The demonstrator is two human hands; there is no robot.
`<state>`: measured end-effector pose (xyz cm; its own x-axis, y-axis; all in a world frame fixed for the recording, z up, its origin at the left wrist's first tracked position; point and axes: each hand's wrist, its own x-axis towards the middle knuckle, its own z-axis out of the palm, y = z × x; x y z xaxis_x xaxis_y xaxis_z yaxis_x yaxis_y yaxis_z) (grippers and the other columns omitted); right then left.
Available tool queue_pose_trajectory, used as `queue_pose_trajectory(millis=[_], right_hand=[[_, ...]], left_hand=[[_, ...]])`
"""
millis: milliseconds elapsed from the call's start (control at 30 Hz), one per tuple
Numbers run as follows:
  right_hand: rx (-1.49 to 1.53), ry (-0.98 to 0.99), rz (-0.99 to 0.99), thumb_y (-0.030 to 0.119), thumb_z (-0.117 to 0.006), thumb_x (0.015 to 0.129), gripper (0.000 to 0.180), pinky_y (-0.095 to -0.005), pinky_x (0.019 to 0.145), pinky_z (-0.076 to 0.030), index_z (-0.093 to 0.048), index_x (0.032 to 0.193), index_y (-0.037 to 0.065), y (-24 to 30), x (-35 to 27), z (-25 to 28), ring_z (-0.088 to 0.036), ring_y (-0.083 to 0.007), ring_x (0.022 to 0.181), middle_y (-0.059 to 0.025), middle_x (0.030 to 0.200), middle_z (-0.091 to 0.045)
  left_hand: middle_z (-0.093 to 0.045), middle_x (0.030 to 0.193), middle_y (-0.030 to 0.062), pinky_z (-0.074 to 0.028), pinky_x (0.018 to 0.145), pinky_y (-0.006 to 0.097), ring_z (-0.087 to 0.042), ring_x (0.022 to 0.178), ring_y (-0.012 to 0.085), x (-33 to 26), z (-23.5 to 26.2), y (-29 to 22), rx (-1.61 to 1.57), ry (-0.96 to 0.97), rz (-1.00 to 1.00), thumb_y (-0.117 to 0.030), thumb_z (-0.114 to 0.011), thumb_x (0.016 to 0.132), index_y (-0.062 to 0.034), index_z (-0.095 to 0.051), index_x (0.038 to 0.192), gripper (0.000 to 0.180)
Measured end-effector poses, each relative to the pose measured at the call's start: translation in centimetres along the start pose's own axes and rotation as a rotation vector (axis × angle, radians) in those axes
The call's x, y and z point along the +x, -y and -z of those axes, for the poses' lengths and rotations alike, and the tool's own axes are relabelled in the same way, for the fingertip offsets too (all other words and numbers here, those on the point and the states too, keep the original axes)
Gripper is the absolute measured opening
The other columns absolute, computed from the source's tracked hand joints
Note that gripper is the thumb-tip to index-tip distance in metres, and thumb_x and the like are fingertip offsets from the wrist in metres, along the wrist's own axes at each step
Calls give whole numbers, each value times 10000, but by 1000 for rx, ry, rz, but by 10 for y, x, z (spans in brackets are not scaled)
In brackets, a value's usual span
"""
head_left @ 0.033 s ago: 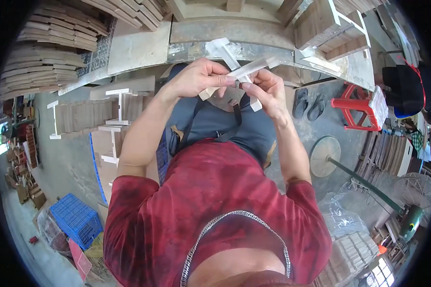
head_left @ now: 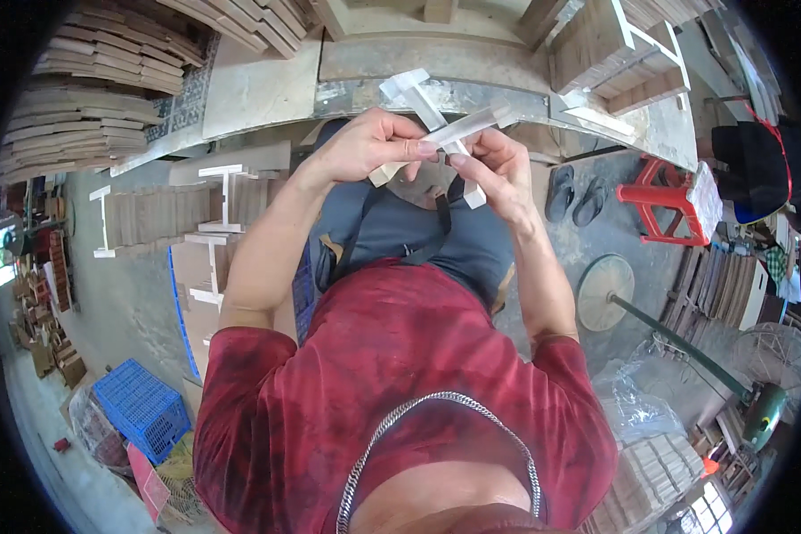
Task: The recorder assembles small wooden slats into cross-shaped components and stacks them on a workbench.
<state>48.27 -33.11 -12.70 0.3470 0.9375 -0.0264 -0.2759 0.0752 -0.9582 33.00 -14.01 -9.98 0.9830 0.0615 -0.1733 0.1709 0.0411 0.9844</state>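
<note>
Over my lap, near the bench edge, two pale wooden strips cross in an X. One strip (head_left: 425, 109) has a crosspiece at its far left end, like a T, and slants down to the right. The other strip (head_left: 473, 126) runs from lower left to upper right across it. My left hand (head_left: 365, 147) is closed on the crossing strip, thumb pressed along it near the joint. My right hand (head_left: 500, 171) pinches the T-ended strip just below the crossing. Fingers hide much of the joint, so whether the strips are fastened cannot be seen.
Beyond my hands runs a worn workbench (head_left: 418, 60). Stacked wooden slats (head_left: 80, 116) lie far left, and pale-edged wooden pieces (head_left: 156, 214) stand at my left. To the right are slippers (head_left: 587, 203), a red stool (head_left: 654, 203) and a round-based fan (head_left: 605, 292). A blue crate (head_left: 138, 409) sits behind left.
</note>
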Motion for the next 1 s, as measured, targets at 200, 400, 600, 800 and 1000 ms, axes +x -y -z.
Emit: queue_pose_trajectory(millis=[200,400,600,800,1000], right_hand=[[42,28,8,55,-719,887,235,-229,718,-485,-661,1095,-36,18,13,-24,-637,-86,815,-71,943,-725],[-11,49,-18,84,-726,890,229,-232,666,-487,-665,1075,-36,12,21,-29,-626,-78,768,-59,910,-714],[-137,47,-47,210,-744,923,293,-255,679,-510,-687,1079,-33,14,32,-31,-641,-91,790,-62,897,-719],[-189,-45,-14,292,-747,931,340,-274,667,-519,-709,1022,-33,30,38,-39,-645,-98,772,-73,860,-718],[-144,10,-380,312,-732,942,385,-299,689,-535,-701,1034,-61,7,65,-14,-656,-149,747,-97,879,-716]], left_hand=[[-693,755,38,-466,844,280,-626,783,88,-26,6,-11,-80,-97,-13,-301,-659,987,25,-731,1025,337],[-715,852,53,-483,825,280,-638,803,91,-27,16,-8,-139,-117,-75,-259,-677,974,14,-696,1102,302],[-718,953,50,-516,759,280,-645,824,87,-31,8,-6,-116,-226,-136,-180,-737,925,-1,-685,1113,265],[-720,993,72,-575,824,286,-675,919,125,-31,-13,-8,-18,-393,-207,-72,-754,889,19,-682,1117,256],[-710,985,72,-550,798,281,-673,878,126,0,18,17,-152,-348,-65,-96,-728,914,46,-665,1117,256]])
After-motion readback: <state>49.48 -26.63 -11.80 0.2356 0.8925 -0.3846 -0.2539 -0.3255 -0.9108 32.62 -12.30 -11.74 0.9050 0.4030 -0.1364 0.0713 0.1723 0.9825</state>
